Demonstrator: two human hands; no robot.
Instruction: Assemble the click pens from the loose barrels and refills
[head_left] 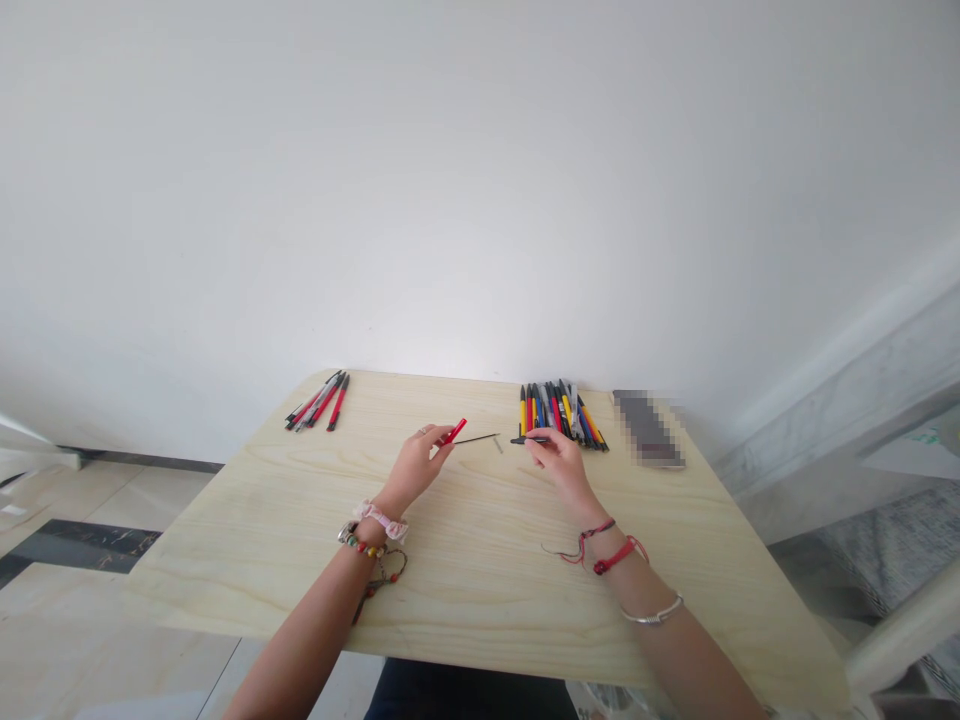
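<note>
Between the thumb and fingers of my left hand (424,457) is a red pen barrel (459,430), tilted up to the right. A thin dark refill (478,438) extends rightward from beside these fingertips; whether they grip it too is unclear. Just past its tip a small spring (499,446) lies on the wooden table (480,560). My right hand (556,458) pinches a black pen part (519,441), which points left. Behind my right hand is a row of pens (556,405) in yellow, red, blue and black, lying side by side.
At the table's back left lies a smaller group of red, black and grey pens (321,402). A blurred dark flat object (649,430) rests near the right edge. A white wall (480,200) stands directly behind the table.
</note>
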